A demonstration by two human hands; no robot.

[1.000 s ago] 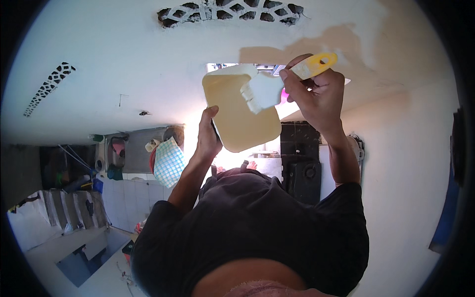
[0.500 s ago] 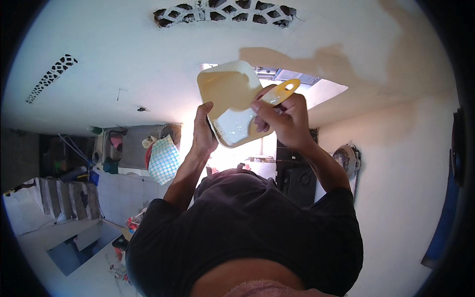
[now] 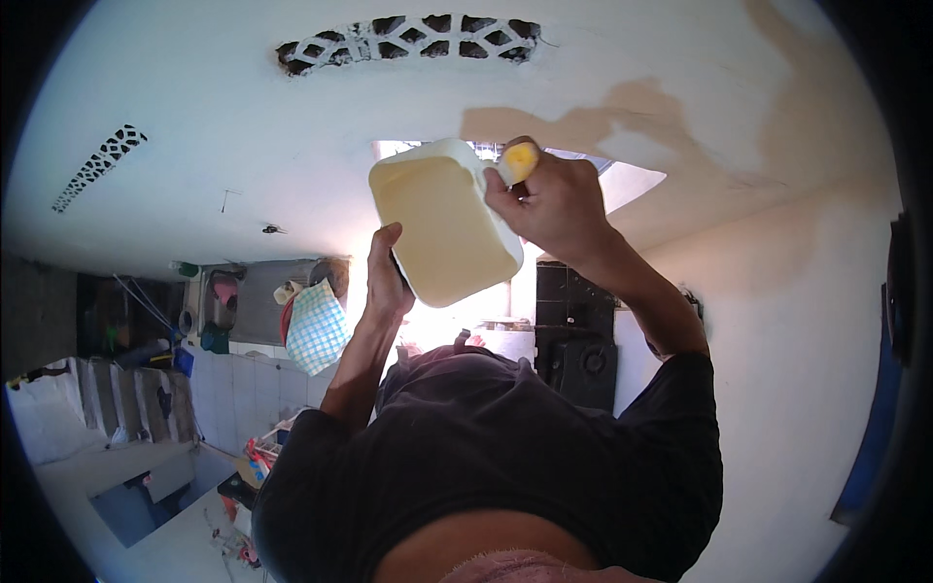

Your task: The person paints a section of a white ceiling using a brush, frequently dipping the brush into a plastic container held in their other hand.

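1 person [image 3: 496, 428] w/ 2 hands [image 3: 387, 277] [image 3: 562, 202], 1 brush [image 3: 522, 160], 1 rect. tub [image 3: 428, 153], 2 lattice vents [image 3: 408, 41] [image 3: 99, 167] & 1 chkd. cloth [image 3: 317, 328] in rm.

The cream tub [image 3: 420, 155] hides most fingers of the left grip [image 3: 387, 282]. The right grip [image 3: 562, 202] covers much of the yellow-handled paintbrush [image 3: 523, 160]. Scattered items [image 3: 241, 544] at lower left are too small to identify. A blue panel [image 3: 864, 452] is cropped by the right edge.

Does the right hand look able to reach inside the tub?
Probably yes: the right hand, holding a yellow-handled brush, is beside the tub, and nothing appears to cover its opening.
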